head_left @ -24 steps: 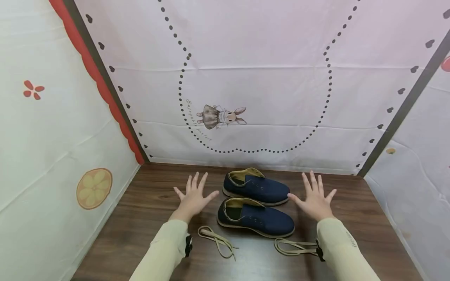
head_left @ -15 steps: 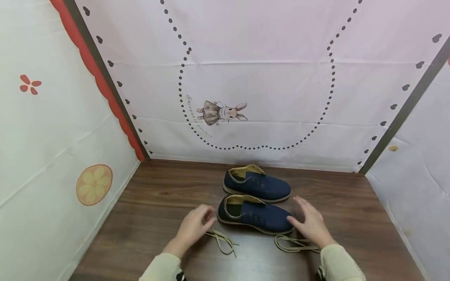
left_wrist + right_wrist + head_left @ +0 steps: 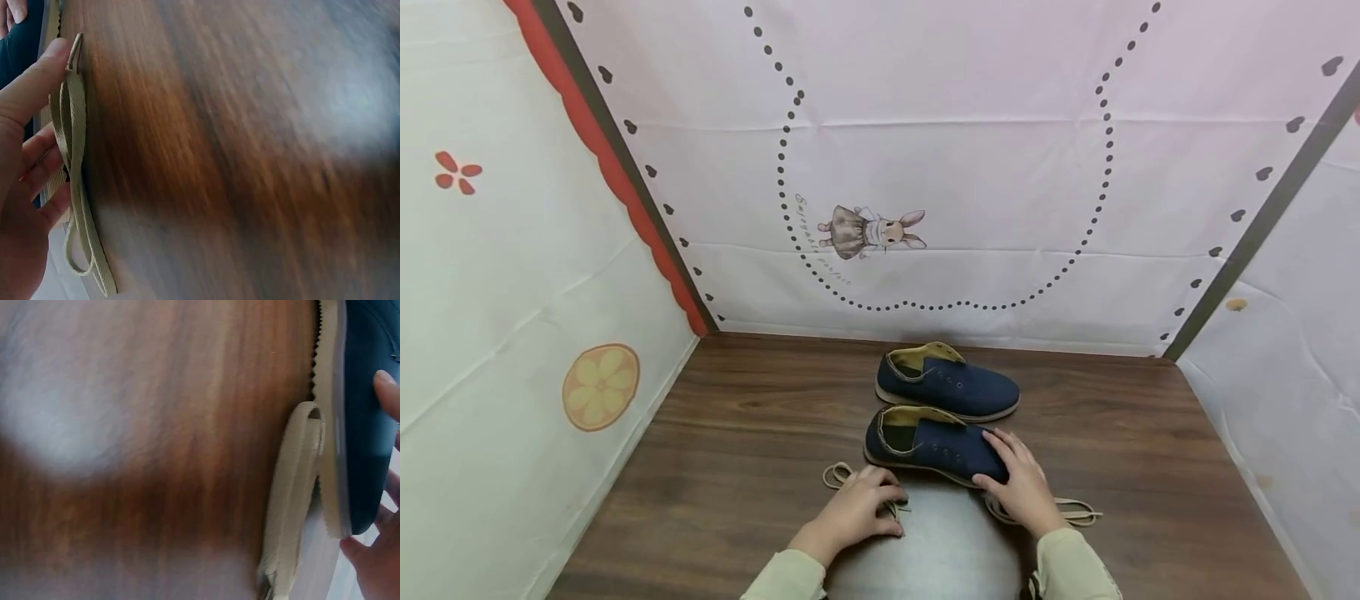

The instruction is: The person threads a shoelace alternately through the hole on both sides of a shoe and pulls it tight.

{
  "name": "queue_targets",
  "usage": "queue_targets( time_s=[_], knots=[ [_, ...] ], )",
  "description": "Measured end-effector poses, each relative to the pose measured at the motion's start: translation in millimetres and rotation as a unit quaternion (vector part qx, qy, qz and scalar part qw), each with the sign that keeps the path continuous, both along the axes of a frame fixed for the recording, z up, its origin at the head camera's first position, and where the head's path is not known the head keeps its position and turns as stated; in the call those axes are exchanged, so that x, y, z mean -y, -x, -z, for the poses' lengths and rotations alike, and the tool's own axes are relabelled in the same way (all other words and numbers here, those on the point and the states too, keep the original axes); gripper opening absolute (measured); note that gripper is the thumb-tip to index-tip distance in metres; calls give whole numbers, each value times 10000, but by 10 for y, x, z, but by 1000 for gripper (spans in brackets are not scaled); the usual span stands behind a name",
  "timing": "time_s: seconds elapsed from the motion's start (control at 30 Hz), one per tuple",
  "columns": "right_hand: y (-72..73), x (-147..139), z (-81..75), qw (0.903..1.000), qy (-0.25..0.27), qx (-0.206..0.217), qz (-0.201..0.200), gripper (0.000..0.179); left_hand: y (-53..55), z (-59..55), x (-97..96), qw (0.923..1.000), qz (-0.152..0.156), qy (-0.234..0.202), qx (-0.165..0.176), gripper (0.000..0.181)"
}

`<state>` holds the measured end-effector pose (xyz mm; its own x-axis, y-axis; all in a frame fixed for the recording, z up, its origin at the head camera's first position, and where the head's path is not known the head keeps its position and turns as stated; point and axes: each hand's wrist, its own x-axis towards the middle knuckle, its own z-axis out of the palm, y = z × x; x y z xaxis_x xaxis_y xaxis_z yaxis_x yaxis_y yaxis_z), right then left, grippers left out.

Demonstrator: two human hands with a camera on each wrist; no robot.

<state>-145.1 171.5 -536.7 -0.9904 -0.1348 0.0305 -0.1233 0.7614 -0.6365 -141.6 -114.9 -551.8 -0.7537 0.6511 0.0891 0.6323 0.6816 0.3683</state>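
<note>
Two navy lace-up shoes without laces stand side by side, toes to the right: a near shoe (image 3: 925, 442) and a far shoe (image 3: 973, 392). My right hand (image 3: 1024, 483) grips the near shoe's toe, thumb on the near side and fingers over the top. Beneath that hand lies a folded beige shoelace (image 3: 1081, 511), partly covered. My left hand (image 3: 859, 510) reaches low over another looped beige shoelace (image 3: 76, 125), hiding much of it in the head view. In the left wrist view, thumb and spread fingers lie on either side of this lace without pinching it.
Everything rests on a dark brown wood-grain surface (image 3: 760, 417). A white printed cloth (image 3: 962, 192) with a rabbit figure rises right behind the shoes. Similar cloth walls stand at the left (image 3: 512, 275) and right (image 3: 1285, 400).
Both hands, spread wide earlier, have come inward and closer to me. The left has lowered onto its lace, and the right has taken hold of the near shoe's toe.
</note>
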Motion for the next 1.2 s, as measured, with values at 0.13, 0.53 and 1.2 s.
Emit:
queue_targets(
  time_s=[0.13, 0.53, 1.2],
  knots=[
    [16, -3, -28, 9999, 154, 25, 62, 68, 10, -4, -23, 10000, 19, -34, -22, 27],
    [2, -18, -37, 9994, 100, 315, 118, 63, 26, 19, -73, 9996, -150, 218, -121, 3],
    [-6, 113, -71, 9943, -1038, 20, 256, 66, -101, -32, -642, 9477, -2124, -2315, -562, 11]
  ],
)
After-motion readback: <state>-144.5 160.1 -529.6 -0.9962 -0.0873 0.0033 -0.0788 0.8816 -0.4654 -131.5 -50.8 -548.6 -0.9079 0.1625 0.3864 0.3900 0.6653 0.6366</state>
